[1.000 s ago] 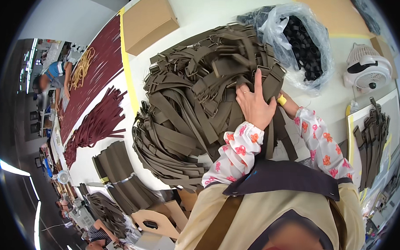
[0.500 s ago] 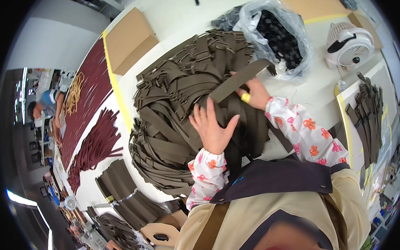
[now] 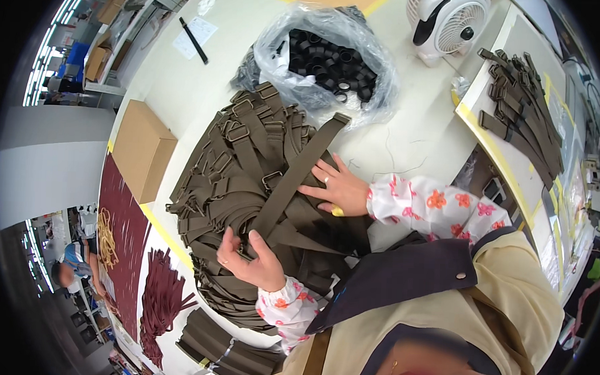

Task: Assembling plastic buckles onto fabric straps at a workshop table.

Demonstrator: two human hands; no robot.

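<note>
A large heap of olive-brown webbing straps (image 3: 227, 178) with metal buckles lies on the white table before me. One loose strap (image 3: 301, 168) runs slantwise over the top of the heap, its far end near the plastic bag. My right hand (image 3: 343, 189), with a yellow wrap on one finger, lies flat on the heap beside that strap, fingers stretched. Low on the heap, my left hand (image 3: 254, 265) has thumb and fingers apart, close to the strap's near end. I see nothing gripped in either hand.
Behind the heap, a clear plastic bag (image 3: 383, 78) holds black rings (image 3: 334, 63). A white fan (image 3: 451, 27) stands back right; more straps (image 3: 521, 109) lie on a right-hand board. At left are a cardboard box (image 3: 143, 149), maroon strips (image 3: 161, 295) and another person (image 3: 76, 262).
The view has shifted. The loose strap now lies along the heap rather than being held up by my right hand. My right hand has flattened onto the heap; my left is nearer me.
</note>
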